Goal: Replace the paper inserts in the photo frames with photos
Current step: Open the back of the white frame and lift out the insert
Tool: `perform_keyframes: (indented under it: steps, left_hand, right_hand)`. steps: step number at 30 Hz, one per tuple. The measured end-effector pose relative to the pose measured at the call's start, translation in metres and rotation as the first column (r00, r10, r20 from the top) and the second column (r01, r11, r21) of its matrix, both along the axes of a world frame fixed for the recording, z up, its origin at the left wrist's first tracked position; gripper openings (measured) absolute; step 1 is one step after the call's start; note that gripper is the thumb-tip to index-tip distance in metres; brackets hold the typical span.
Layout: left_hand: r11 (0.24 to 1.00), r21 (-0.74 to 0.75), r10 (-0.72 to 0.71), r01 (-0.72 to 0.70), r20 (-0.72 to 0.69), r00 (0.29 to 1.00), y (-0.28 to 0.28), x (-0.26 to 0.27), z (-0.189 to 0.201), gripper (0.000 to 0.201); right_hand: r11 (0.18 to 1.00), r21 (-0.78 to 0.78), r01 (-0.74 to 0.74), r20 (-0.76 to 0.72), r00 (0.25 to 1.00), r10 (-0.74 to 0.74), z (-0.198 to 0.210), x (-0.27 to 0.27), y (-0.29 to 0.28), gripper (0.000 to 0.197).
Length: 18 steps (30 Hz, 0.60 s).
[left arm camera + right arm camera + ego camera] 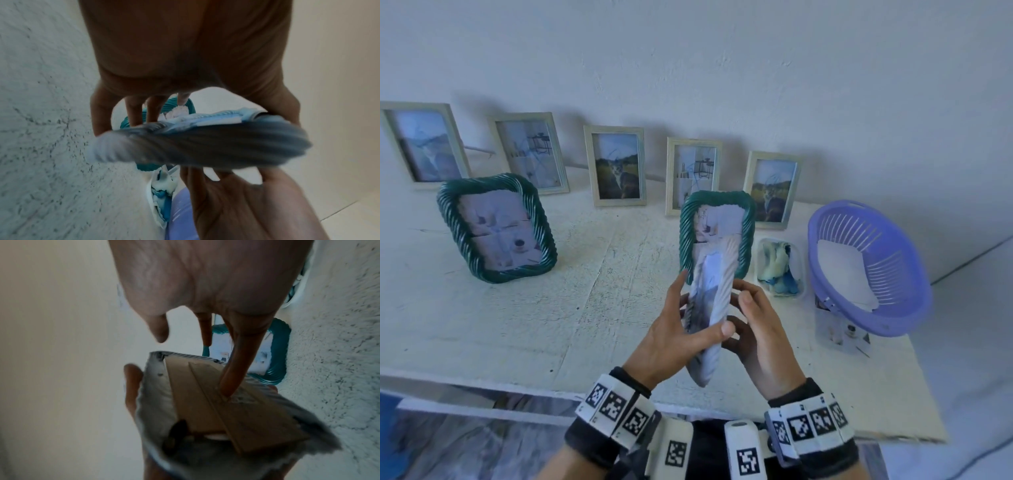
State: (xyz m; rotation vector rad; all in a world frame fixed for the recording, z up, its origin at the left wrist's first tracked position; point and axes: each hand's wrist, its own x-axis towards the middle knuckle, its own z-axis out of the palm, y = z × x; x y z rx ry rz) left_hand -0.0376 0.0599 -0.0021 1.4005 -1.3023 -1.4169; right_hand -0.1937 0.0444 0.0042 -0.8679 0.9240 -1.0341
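Over the table's front middle I hold a white rope-edged photo frame (710,291) edge-on between both hands. My left hand (678,332) grips its left side, thumb across the front. My right hand (756,329) curls round the right side. In the right wrist view the frame's brown cardboard backing (205,399) faces that hand, and one of its fingers (234,369) presses on the backing. The frame (205,144) is blurred in the left wrist view. Right behind it stands a green rope frame (717,226) with a paper insert.
A second green frame (496,228) stands at the left. Several pale wooden frames (616,166) lean along the wall. At the right sit a purple basket (887,301) holding white paper, a clear tub (780,267) and a stack of photos (839,334).
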Motion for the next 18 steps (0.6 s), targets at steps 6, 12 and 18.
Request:
perform_keyframes:
  steps: [6,12,18]
  left_hand:
    - [0.984,-0.041,-0.178,0.174,-0.234,0.956,0.004,0.005,-0.003,0.111]
    - [0.996,-0.050,-0.080,0.067,-0.347,0.934,0.004,0.022,-0.006,0.092]
    - [0.987,-0.024,0.155,-0.160,-0.142,0.978,0.002,0.037,-0.032,0.023]
  right_hand:
    - [0.987,0.138,0.077,-0.053,0.996,-0.070,0.011,-0.008,-0.006,0.028]
    - [0.974,0.018,0.224,-0.295,0.932,-0.209,0.001,-0.023,-0.006,0.012]
    - [0.973,-0.131,0.192,-0.564,0.792,-0.232,-0.024,-0.048,-0.007,0.009]
